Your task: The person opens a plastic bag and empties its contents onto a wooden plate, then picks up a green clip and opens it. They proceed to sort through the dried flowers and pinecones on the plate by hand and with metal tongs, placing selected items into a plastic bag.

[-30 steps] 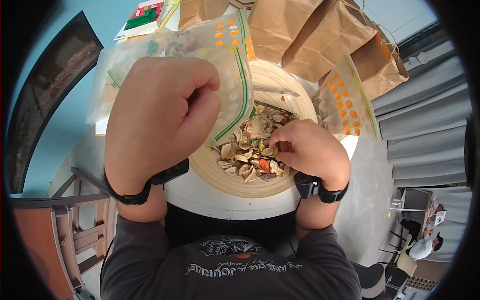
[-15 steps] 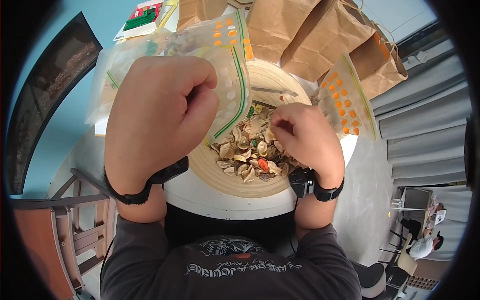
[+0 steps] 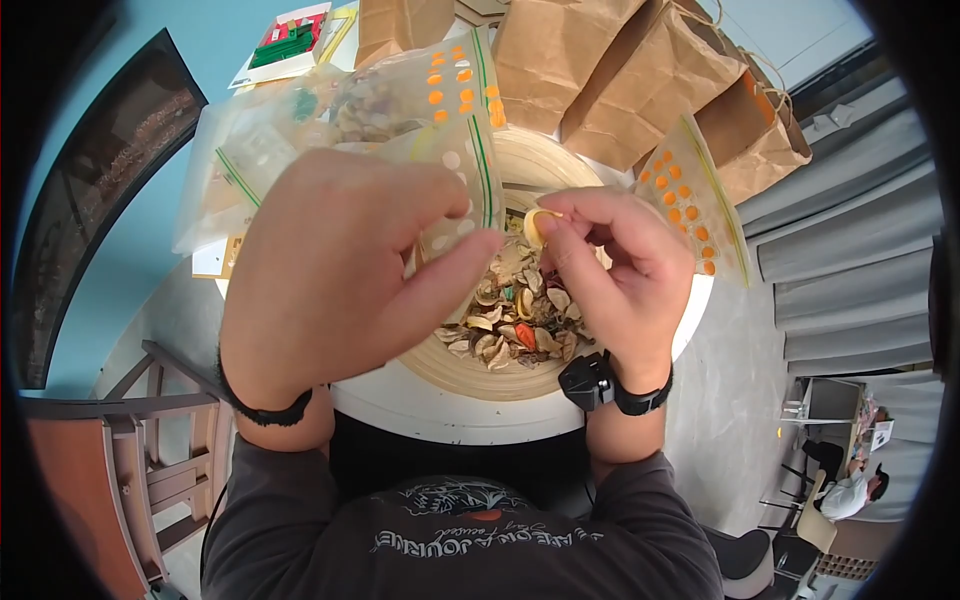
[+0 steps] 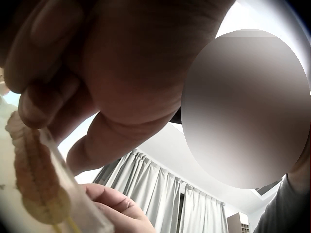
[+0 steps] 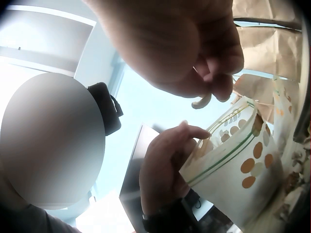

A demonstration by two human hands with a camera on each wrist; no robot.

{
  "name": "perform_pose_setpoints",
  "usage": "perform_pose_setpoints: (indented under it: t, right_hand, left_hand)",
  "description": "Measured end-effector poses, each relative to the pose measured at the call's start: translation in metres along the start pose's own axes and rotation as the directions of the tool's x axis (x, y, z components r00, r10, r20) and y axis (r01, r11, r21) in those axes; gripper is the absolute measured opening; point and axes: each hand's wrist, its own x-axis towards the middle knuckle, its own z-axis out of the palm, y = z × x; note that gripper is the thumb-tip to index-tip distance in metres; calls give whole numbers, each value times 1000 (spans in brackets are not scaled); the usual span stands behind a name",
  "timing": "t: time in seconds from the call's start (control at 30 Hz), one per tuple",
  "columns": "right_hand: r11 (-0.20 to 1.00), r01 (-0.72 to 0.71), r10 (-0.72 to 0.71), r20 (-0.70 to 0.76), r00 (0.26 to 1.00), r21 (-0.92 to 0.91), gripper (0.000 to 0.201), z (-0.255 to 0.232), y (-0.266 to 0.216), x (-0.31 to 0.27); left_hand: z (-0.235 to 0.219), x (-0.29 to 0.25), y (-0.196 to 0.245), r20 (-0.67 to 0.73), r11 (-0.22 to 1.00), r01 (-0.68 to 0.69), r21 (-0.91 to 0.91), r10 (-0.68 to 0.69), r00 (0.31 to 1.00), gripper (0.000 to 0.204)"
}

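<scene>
My right hand [image 3: 632,280] pinches a curled, pale yellow dried petal [image 3: 540,226] between thumb and forefinger, above a round wooden tray [image 3: 565,160]. Dried petals and leaves [image 3: 500,350], one of them red-orange, lie heaped in the tray. My left hand [image 3: 345,270] holds the rim of a dotted clear zip bag [image 5: 228,172] with a green seal line. In the right wrist view the bag's mouth gapes and the petal hangs just above it. A brownish leaf [image 4: 39,170] shows against the bag in the left wrist view.
Another dotted zip bag [image 3: 400,95] with dried pieces lies behind my left hand. A zip bag with orange dots [image 3: 685,205] stands at the tray's right. Brown paper bags [image 3: 640,90] line the back, and a box with red and green packets [image 3: 290,45] sits back left.
My right hand has risen from the heaped petals, turned and come toward the left hand with a pale petal pinched. My left hand has lowered slightly, its thumb and forefinger spread wider.
</scene>
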Motion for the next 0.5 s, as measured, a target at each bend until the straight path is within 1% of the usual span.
perform_pose_setpoints:
  t: [0.03,0.07,0.1,0.13,0.17,0.2,0.23,0.27,0.33,0.37,0.43,0.5]
  right_hand:
    - [1000,3,-3,-1,1000,0,13,0,-2,2]
    - [988,143,-141,29,990,-58,14,-1,-6,4]
    - [953,280,-274,67,959,-112,15,-2,-8,5]
    - [964,259,-255,68,965,-67,18,0,-9,3]
    - [963,260,-256,67,964,-67,18,0,-9,2]
    - [951,301,-297,57,953,-70,18,1,-10,2]
    - [937,341,-338,48,940,-73,19,1,-10,2]
    - [937,342,-340,45,939,-74,19,0,-9,3]
    - [903,423,-420,54,906,-71,19,-1,-8,5]
    - [903,425,-422,51,905,-71,19,-1,-7,5]
    - [896,439,-433,82,897,-71,19,-2,-6,5]
    - [904,424,-420,73,905,-53,19,-2,-8,6]
  left_hand:
    - [-2,0,5,49,1000,14,-16,-14,999,16]
    - [-3,-1,9,99,999,30,-32,-27,995,19]
    - [-2,-1,11,98,999,29,-31,-26,995,19]
    - [0,-1,13,104,999,5,-45,-1,995,22]
    - [1,-1,14,111,998,-18,-59,24,994,24]
    - [1,0,16,110,998,-21,-57,27,994,24]
    - [0,0,18,138,996,-4,-85,15,990,26]
    - [0,1,19,167,994,14,-112,5,986,27]
    - [6,-1,14,138,992,-16,-127,34,990,27]
    - [9,-1,12,110,989,-44,-144,60,992,26]
    - [8,-1,14,107,985,-41,-170,59,992,23]
    - [7,-1,15,104,980,-38,-198,60,993,20]
